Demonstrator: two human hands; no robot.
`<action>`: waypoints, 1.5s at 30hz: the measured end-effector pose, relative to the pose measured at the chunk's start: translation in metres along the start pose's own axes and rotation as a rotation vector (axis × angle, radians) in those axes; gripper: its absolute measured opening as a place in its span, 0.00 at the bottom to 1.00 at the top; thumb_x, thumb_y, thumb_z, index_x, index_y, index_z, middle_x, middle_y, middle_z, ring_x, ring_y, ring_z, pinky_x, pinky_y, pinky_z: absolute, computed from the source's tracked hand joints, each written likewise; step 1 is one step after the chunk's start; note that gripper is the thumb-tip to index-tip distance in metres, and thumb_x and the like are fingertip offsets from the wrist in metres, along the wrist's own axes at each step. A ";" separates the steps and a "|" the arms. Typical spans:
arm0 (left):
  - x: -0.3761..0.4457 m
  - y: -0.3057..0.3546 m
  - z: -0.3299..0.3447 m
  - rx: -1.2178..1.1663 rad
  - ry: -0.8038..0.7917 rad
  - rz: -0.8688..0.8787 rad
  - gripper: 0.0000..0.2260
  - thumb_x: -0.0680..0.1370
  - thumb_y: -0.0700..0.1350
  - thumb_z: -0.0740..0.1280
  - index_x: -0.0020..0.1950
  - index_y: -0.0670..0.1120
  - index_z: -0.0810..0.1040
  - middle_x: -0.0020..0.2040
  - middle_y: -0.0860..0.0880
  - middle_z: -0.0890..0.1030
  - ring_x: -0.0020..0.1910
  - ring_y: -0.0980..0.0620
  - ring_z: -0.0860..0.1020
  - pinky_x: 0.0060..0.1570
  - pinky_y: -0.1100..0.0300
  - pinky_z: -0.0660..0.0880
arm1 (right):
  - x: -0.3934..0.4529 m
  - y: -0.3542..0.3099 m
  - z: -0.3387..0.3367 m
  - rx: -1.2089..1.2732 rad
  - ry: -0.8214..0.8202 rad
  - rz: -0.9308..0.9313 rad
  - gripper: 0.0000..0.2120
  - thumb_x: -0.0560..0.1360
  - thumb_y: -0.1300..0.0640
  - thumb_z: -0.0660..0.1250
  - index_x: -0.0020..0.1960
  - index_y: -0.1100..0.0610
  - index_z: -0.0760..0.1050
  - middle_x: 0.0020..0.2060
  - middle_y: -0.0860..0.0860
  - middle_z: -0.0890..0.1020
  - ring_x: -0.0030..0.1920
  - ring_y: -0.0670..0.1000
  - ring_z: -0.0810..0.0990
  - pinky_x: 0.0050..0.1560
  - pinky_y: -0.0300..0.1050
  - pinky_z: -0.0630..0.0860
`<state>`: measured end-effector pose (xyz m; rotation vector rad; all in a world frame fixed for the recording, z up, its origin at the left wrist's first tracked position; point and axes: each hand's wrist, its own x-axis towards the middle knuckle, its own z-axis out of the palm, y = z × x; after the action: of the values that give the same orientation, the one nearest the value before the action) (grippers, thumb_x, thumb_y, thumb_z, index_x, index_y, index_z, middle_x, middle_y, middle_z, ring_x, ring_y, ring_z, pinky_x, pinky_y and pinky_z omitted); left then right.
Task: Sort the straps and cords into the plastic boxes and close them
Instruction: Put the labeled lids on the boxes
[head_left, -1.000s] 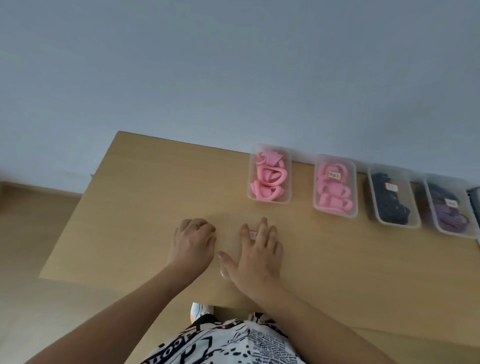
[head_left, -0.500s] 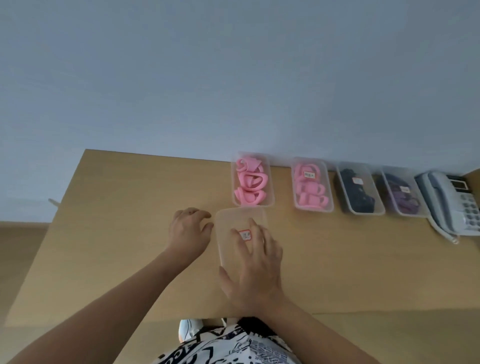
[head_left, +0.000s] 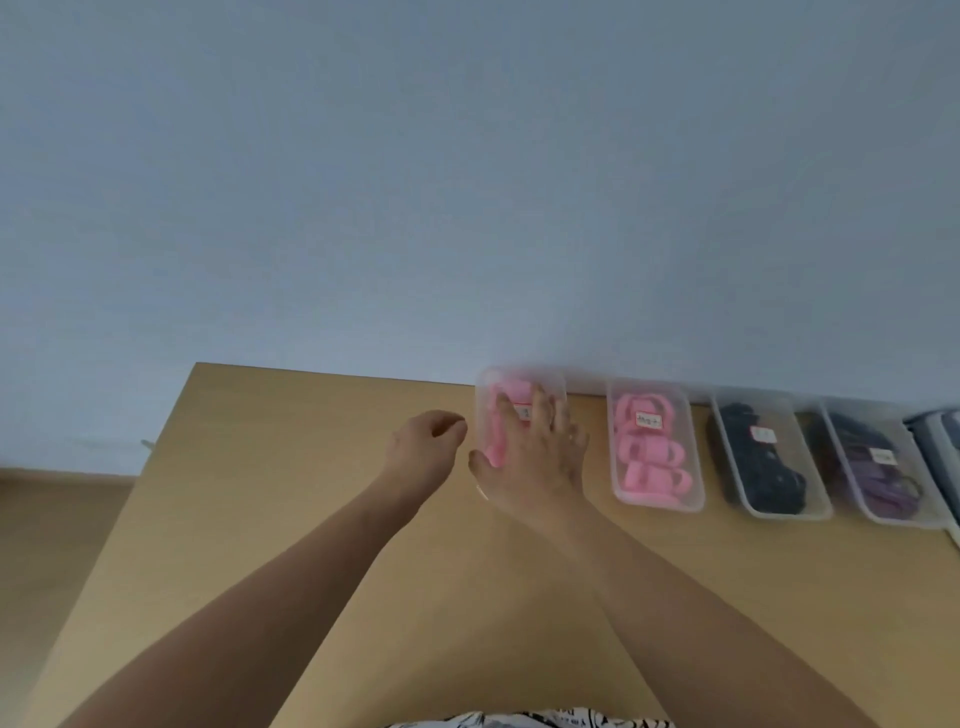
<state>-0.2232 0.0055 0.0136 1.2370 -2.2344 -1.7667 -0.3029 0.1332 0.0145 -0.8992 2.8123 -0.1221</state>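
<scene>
Along the far edge of the wooden surface (head_left: 311, 519), against the pale wall, four clear plastic boxes stand in one row. Counting from the left: the first box (head_left: 519, 379) holds pink straps (head_left: 496, 441); the second box (head_left: 655, 447) also holds pink straps, with a small white label on its lid; the third box (head_left: 769, 457) holds black cords; the fourth box (head_left: 878, 467) holds purple cords and carries a label too. The three boxes on the right have lids on them. At the right border a grey object (head_left: 940, 441) is cut off by the frame, and what it is cannot be told.

Two hands are in view. The right hand (head_left: 535, 457) lies flat on top of the first box, fingers spread and fairly straight, pressing on its clear lid, with the thumb down at the box's left side. The left hand (head_left: 423, 447) hovers just beside that box, to its left, fingers loosely curled and holding nothing; it does not touch the box. The first box is blurred, so whether its lid is fully seated cannot be told.
</scene>
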 end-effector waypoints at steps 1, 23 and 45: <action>0.004 0.002 0.002 -0.025 -0.008 -0.012 0.06 0.79 0.49 0.65 0.48 0.57 0.83 0.48 0.57 0.84 0.50 0.52 0.82 0.55 0.48 0.81 | 0.004 0.001 0.003 0.002 -0.007 -0.006 0.40 0.71 0.32 0.56 0.79 0.45 0.53 0.79 0.59 0.53 0.78 0.64 0.50 0.68 0.67 0.58; 0.039 0.005 0.027 -0.021 0.043 -0.098 0.05 0.79 0.46 0.69 0.44 0.51 0.82 0.42 0.52 0.85 0.43 0.53 0.83 0.40 0.59 0.78 | 0.017 0.008 0.037 -0.022 -0.034 -0.083 0.41 0.75 0.27 0.41 0.81 0.49 0.44 0.80 0.62 0.40 0.79 0.64 0.36 0.76 0.62 0.33; 0.035 0.010 0.029 0.438 -0.061 0.362 0.33 0.77 0.31 0.64 0.81 0.49 0.62 0.81 0.53 0.62 0.78 0.51 0.63 0.68 0.66 0.60 | 0.019 0.026 0.028 -0.034 -0.021 -0.099 0.36 0.79 0.36 0.39 0.82 0.52 0.43 0.81 0.62 0.43 0.80 0.64 0.41 0.79 0.60 0.45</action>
<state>-0.2665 0.0090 -0.0028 0.7495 -2.7595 -1.2452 -0.3276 0.1426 -0.0195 -1.0412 2.7590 -0.0779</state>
